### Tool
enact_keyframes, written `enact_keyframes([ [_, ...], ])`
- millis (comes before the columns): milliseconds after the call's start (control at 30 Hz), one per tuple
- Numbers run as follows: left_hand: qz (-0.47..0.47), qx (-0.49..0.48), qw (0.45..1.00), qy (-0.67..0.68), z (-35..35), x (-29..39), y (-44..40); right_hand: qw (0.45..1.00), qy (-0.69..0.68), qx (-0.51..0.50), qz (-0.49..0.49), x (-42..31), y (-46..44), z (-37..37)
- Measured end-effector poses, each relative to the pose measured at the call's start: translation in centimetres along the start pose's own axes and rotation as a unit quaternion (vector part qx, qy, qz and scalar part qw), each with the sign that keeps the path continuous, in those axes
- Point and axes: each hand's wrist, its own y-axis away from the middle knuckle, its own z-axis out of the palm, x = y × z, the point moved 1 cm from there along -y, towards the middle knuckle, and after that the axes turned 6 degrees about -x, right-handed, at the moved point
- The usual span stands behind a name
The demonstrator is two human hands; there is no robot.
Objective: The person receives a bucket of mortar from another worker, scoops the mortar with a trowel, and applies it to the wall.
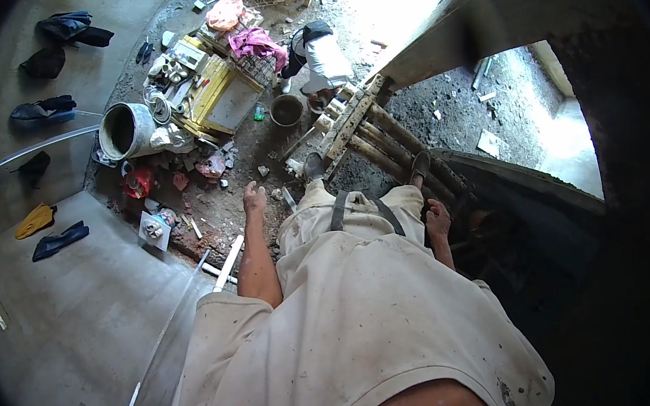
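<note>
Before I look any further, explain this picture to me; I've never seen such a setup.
There is no machine here. One camera, worn on a person's head, looks steeply down, so their pale shirt fills the lower part and the round lens view curves everything.

The bare hand left of centre is their left hand; the other, beside the thigh, is their right hand. I can make out nothing held in either, though both are small in the picture.

Near the shoes are wooden poles. Left of them, on littered ground, are a large bucket, a pink cloth and rubble. A second person in a white top bends nearby.
</note>
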Motion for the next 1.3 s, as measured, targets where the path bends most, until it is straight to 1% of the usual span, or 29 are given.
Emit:
enact_keyframes([
  [33, 0.000, 0.000, 1.000, 0.000, 0.0, -0.4, -0.4, 1.000, 0.000, 0.000, 0.000, -0.1, 0.0, -0.1],
  [100, -0.024, -0.005, 0.998, 0.054, 0.1, -0.6, -0.6, 1.000, 0.003, -0.006, -0.007, 0.0, 0.0, -0.1],
  [233, -0.023, -0.006, 0.999, 0.043, 0.1, 0.0, 0.0, 1.000, 0.001, -0.007, -0.002, -0.3, 0.1, -0.2],
  [333, -0.048, -0.002, 0.997, 0.053, 0.0, 0.5, 0.6, 1.000, -0.007, -0.008, 0.000, -0.4, 0.1, -0.2],
  [400, -0.023, -0.014, 1.000, 0.016, -0.1, -0.2, 0.0, 1.000, -0.012, -0.007, 0.004, -0.2, -0.1, -0.1],
  [500, -0.005, -0.014, 1.000, 0.011, -0.1, -0.2, 0.1, 1.000, -0.014, -0.012, 0.001, 0.2, -0.3, 0.1],
  [633, -0.028, -0.007, 1.000, 0.000, 0.0, 1.3, 1.4, 1.000, -0.007, -0.015, 0.002, 0.6, -0.3, 0.2],
  [733, -0.017, -0.006, 1.000, 0.012, -0.1, -0.2, -0.3, 1.000, -0.018, -0.005, 0.009, 0.1, 0.1, 0.0],
  [800, 0.013, -0.016, 1.000, 0.001, -0.2, -0.7, -0.9, 1.000, -0.010, -0.005, 0.004, 0.4, 0.0, 0.0],
  [833, 0.014, -0.015, 1.000, 0.001, -0.2, -0.9, -1.2, 1.000, -0.011, -0.005, 0.004, 0.5, 0.0, 0.1],
  [933, 0.001, -0.008, 1.000, 0.007, 0.0, -0.1, -0.4, 1.000, 0.001, -0.012, -0.005, 0.9, -0.2, 0.2],
  [1033, 0.006, -0.001, 1.000, 0.005, 0.1, 0.1, -0.2, 0.999, -0.033, 0.006, -0.011, 0.4, 0.1, 0.3],
  [1133, -0.001, 0.014, 0.999, -0.031, 0.1, 1.0, 0.4, 0.999, -0.024, 0.017, -0.032, 0.7, 0.0, 0.4],
  [1233, -0.001, 0.013, 1.000, -0.023, 0.1, 2.0, 1.4, 0.999, -0.024, 0.008, -0.021, 0.9, -0.2, 0.5],
  [1300, -0.043, -0.014, 0.999, 0.028, 0.1, 2.7, 2.1, 1.000, -0.013, 0.011, -0.018, 1.0, -0.2, 0.6],
])
